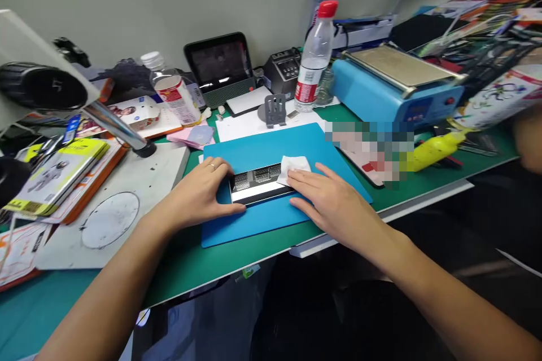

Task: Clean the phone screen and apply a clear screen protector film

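Note:
A phone with a dark glossy face [256,181] lies flat on a blue mat [262,227], its glass showing bright reflections. My left hand [199,189], with a ring on one finger, clasps the phone's left end between thumb and fingers. Toward the phone's right end, my right hand [328,194] presses a folded white wipe [294,166] onto the glass with its fingertips. The thumb of that hand rests on the mat by the near edge. The wipe and fingers hide the phone's right end.
Behind the mat stand a grey phone stand [275,111], a red-capped bottle [315,59] and a white-capped bottle [175,90]. A blue heating plate machine [389,87] and a yellow squeeze bottle [438,149] are at the right. Boxes [59,175] and a lamp-like arm [121,124] occupy the left.

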### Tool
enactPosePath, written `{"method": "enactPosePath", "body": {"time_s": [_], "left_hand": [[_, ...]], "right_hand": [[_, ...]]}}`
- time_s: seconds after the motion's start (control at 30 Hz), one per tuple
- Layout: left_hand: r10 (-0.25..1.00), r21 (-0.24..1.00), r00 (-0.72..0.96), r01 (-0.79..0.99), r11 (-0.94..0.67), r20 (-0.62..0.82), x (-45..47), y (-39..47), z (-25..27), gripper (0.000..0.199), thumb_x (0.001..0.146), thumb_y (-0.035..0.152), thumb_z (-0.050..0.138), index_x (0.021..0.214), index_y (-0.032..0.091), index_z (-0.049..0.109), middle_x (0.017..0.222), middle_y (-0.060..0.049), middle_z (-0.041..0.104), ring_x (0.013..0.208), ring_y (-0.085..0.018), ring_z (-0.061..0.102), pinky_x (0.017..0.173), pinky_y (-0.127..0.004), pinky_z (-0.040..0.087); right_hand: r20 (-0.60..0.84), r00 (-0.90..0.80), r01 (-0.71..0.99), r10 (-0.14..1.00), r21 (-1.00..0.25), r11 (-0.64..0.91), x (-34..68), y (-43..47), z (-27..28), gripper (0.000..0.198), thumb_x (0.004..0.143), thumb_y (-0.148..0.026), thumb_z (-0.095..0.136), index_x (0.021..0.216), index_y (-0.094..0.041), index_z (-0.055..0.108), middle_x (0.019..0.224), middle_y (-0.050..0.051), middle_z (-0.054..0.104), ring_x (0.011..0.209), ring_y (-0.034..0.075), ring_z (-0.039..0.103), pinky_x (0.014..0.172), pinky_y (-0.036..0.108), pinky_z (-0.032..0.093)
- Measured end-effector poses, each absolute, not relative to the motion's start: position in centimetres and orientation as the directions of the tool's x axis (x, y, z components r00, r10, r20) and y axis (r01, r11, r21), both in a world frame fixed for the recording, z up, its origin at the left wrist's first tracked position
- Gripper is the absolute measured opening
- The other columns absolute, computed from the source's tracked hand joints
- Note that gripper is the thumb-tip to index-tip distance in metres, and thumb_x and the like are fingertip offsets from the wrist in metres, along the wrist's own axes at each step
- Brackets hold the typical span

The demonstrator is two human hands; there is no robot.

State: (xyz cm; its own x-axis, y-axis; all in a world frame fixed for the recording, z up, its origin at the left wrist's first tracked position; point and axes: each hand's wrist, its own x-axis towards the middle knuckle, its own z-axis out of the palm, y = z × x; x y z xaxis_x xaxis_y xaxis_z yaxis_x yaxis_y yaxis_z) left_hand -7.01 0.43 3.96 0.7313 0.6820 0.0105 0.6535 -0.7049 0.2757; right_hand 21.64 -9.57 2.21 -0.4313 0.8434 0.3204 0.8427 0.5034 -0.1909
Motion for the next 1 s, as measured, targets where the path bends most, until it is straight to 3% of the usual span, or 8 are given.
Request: {"method": "enactPosePath", "body": {"time_s": [0.13, 0.23, 0.37, 0.43, 0.57, 0.77, 1.0], "left_hand": [[0.685, 0.250, 0.728, 0.666, -0.702, -0.016, -6.8, 0.1, 3.8, 0.061, 0.085, 0.074, 0.062, 0.114, 0.020, 0.058, 0.125, -0.013, 0.062, 0.112, -0.034, 0.059, 0.097, -0.051, 0.050], [0.693, 0.242, 0.721, 0.676, -0.696, -0.020, -6.5, -0.2, 3.9, 0.068, 0.083, 0.078, 0.061, 0.117, 0.020, 0.058, 0.130, -0.014, 0.061, 0.113, -0.035, 0.058, 0.098, -0.051, 0.050], [0.686, 0.227, 0.728, 0.672, -0.705, -0.024, -6.3, -0.2, 4.4, 0.070, 0.083, 0.078, 0.061, 0.119, 0.018, 0.060, 0.125, -0.014, 0.062, 0.110, -0.035, 0.057, 0.097, -0.052, 0.049], [0.677, 0.213, 0.735, 0.667, -0.714, -0.030, -6.2, -0.2, 4.6, 0.067, 0.084, 0.076, 0.061, 0.117, 0.017, 0.060, 0.118, -0.013, 0.063, 0.107, -0.034, 0.056, 0.096, -0.052, 0.048], [0.680, 0.212, 0.734, 0.665, -0.716, -0.006, -6.2, -0.1, 4.6, 0.063, 0.084, 0.071, 0.062, 0.115, 0.017, 0.060, 0.112, -0.012, 0.062, 0.105, -0.033, 0.056, 0.094, -0.050, 0.047], [0.661, 0.200, 0.751, 0.647, -0.736, 0.003, -6.4, 0.0, 4.4, 0.062, 0.085, 0.070, 0.062, 0.114, 0.016, 0.059, 0.109, -0.011, 0.061, 0.104, -0.031, 0.056, 0.093, -0.045, 0.046], [0.683, 0.152, 0.730, 0.676, -0.721, -0.004, -6.7, -0.3, 4.6, 0.069, 0.082, 0.076, 0.062, 0.115, 0.016, 0.056, 0.110, -0.011, 0.059, 0.105, -0.032, 0.054, 0.095, -0.046, 0.044]], "right_hand": [[0.443, -0.403, 0.778, 0.801, -0.296, 0.555, 22.6, -10.6, 0.8, 0.030, 0.102, -0.013, 0.053, 0.125, -0.014, 0.072, 0.133, 0.013, 0.074, 0.127, 0.024, 0.068, 0.117, 0.048, 0.050], [0.524, -0.360, 0.733, 0.772, -0.352, 0.582, 23.4, -10.5, 0.4, 0.027, 0.101, -0.011, 0.053, 0.114, -0.016, 0.076, 0.116, 0.011, 0.079, 0.113, 0.024, 0.074, 0.109, 0.047, 0.057], [0.542, -0.223, 0.769, 0.810, -0.412, 0.488, 24.9, -9.4, 2.2, 0.023, 0.100, -0.015, 0.056, 0.108, -0.021, 0.077, 0.104, 0.008, 0.081, 0.101, 0.025, 0.076, 0.098, 0.048, 0.063], [0.562, -0.152, 0.814, 0.813, -0.395, 0.425, 25.6, -8.6, 3.8, 0.023, 0.100, -0.018, 0.055, 0.107, -0.022, 0.078, 0.106, 0.009, 0.080, 0.103, 0.027, 0.076, 0.096, 0.049, 0.063], [0.680, -0.100, 0.858, 0.726, -0.310, 0.409, 26.2, -7.9, 5.5, 0.024, 0.101, -0.020, 0.055, 0.109, -0.024, 0.077, 0.118, 0.009, 0.079, 0.114, 0.030, 0.073, 0.105, 0.053, 0.057], [0.363, -0.339, 0.837, 0.868, -0.305, 0.454, 26.4, -9.0, 2.8, 0.030, 0.102, -0.026, 0.050, 0.117, -0.020, 0.076, 0.123, 0.010, 0.078, 0.118, 0.030, 0.072, 0.104, 0.049, 0.060], [0.355, -0.328, 0.827, 0.876, -0.340, 0.447, 24.7, -8.4, 2.6, 0.048, 0.102, -0.038, 0.055, 0.146, -0.021, 0.059, 0.145, 0.013, 0.066, 0.133, 0.034, 0.062, 0.114, 0.055, 0.050]]}}
